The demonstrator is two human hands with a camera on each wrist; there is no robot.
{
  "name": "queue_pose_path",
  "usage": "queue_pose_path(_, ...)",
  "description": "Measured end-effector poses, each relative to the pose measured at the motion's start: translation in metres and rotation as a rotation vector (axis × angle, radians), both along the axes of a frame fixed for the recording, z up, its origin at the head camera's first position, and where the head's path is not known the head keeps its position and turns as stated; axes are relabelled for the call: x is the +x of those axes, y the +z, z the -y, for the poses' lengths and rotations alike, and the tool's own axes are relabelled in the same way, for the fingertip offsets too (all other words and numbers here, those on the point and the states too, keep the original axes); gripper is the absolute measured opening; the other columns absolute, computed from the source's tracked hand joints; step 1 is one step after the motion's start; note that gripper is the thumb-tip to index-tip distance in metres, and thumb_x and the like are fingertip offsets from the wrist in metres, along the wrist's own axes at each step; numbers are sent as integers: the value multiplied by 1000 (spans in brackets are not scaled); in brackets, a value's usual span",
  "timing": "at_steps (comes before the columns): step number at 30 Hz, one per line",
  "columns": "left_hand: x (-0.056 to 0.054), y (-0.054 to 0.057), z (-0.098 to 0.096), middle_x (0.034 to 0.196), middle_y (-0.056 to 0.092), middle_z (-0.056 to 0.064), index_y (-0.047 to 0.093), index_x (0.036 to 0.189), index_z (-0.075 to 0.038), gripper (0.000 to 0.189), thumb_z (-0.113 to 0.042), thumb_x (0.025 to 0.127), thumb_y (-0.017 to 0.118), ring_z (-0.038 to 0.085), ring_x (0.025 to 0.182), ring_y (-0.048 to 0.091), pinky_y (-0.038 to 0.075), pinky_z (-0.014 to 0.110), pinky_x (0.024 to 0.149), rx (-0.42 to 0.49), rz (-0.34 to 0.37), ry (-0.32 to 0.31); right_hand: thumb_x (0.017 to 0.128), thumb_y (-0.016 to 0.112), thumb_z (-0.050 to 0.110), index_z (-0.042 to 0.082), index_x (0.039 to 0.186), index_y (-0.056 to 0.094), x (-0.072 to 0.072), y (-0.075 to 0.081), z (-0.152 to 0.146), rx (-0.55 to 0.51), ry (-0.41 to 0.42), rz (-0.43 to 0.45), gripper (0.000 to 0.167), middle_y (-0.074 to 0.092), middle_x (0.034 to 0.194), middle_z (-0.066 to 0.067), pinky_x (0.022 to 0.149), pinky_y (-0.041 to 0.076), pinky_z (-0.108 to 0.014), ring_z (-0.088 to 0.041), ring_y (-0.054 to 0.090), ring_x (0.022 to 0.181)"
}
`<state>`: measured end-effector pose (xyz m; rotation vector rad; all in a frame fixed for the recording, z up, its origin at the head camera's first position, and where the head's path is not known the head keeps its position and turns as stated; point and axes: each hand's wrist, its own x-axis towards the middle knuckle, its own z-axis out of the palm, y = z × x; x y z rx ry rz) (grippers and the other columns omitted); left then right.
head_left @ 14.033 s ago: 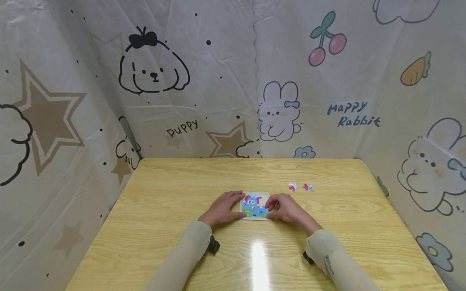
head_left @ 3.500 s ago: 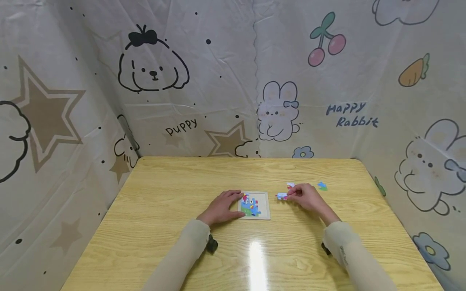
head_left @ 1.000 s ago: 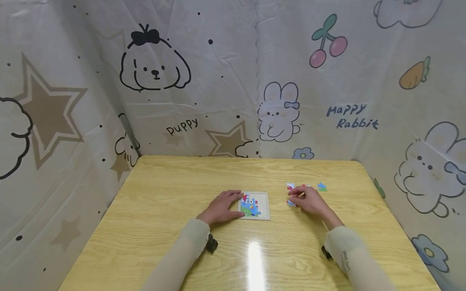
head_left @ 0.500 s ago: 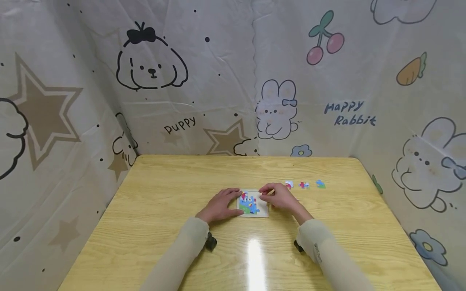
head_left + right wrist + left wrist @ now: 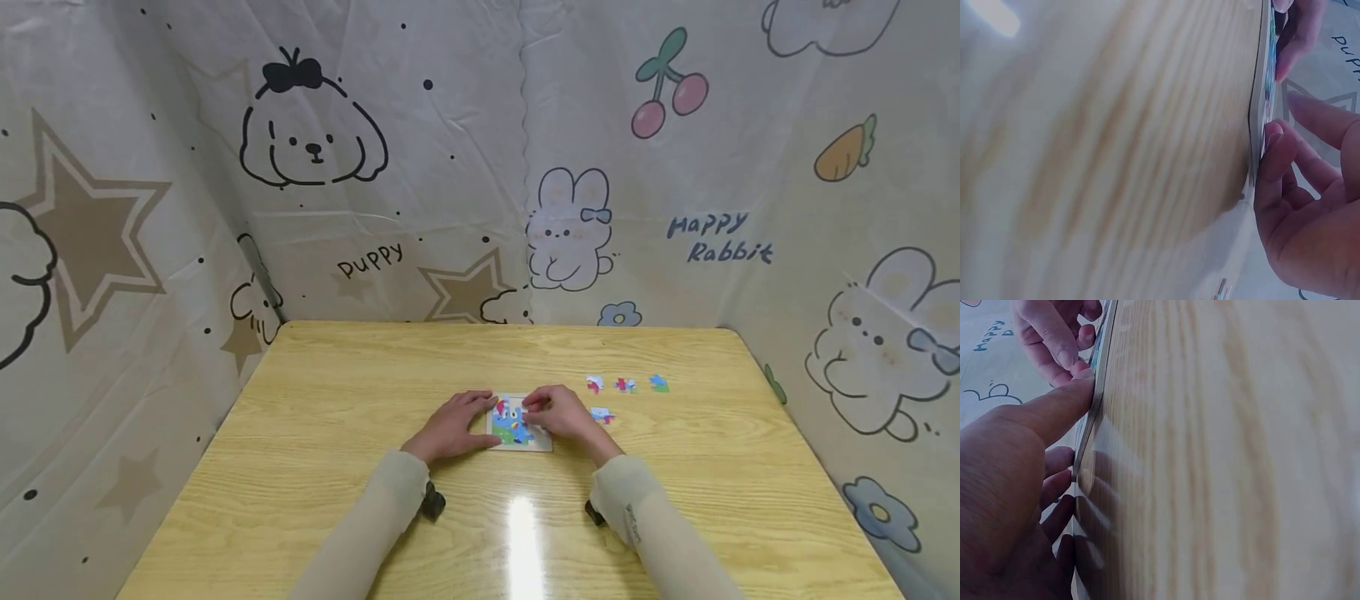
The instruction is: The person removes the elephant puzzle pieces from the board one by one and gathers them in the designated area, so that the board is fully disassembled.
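Observation:
A small jigsaw puzzle in a pale tray [image 5: 538, 448] lies on the table, showing a blue cartoon animal with green and red bits. My left hand [image 5: 450, 427] grips the tray's left side, thumb along the near edge and fingers at the far corner. Over the tray's right part is my right hand [image 5: 566, 411], its bent fingertips right at the puzzle. In the right wrist view the thumb [image 5: 1322, 119] stands apart from the other fingers. Whether a piece is pinched there I cannot tell. Just right of this hand lies a loose puzzle piece [image 5: 601, 414].
Farther back on the wooden table [image 5: 360, 367] three more pieces lie in a row: a red-and-white piece [image 5: 595, 383], a red-and-blue piece [image 5: 625, 384] and a blue-and-green piece [image 5: 658, 383]. Printed curtains [image 5: 465, 125] hang around the table's back and sides.
Compared with 14 seconds ago, more pieces lie loose and fewer fill the tray. After putting one piece down, my right hand has moved left onto the puzzle. My left hand stays put.

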<state>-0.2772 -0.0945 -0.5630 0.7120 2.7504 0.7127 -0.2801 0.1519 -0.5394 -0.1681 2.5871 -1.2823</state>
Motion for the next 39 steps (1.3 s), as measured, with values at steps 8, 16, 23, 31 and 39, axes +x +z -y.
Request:
queue_pose_path(8,1,1,0,168,36,-2,42,160,-25,78,-60,94,67,27,156,31,26,55,126,0,2,-2,87,84,12,9,108,77,-1,1,2,39,20,-1,23,70,96,-4,76,49,-27,-18,59,88)
queue_pose_path(16,0,-3,0,168,35,-2,42,160,-24,78,-58,95,68,28,155,31,26,56,126,9,0,-6,82,88,9,9,104,76,-1,-1,3,65,30,-8,24,69,94,-3,79,48,-29,-18,58,87)
queue_pose_path(23,0,-3,1,167,37,1,43,160,-21,78,-57,95,68,31,155,31,26,58,125,23,-13,-11,83,87,10,8,100,75,-2,-1,4,79,31,-11,21,68,93,-4,69,47,-25,-17,57,84)
queue_pose_path(31,1,1,1,167,36,-1,43,160,-23,77,-57,95,68,29,155,31,27,57,126,15,-5,-8,81,88,8,11,97,72,-4,-3,5,93,28,-17,23,65,92,-3,81,47,-31,-18,56,86)
queue_pose_path(39,3,3,0,168,35,0,42,160,-23,78,-56,95,68,29,155,31,26,57,126,19,14,-3,81,88,5,11,98,69,-4,-3,7,89,43,-29,26,67,92,-2,85,50,-35,-17,60,85)
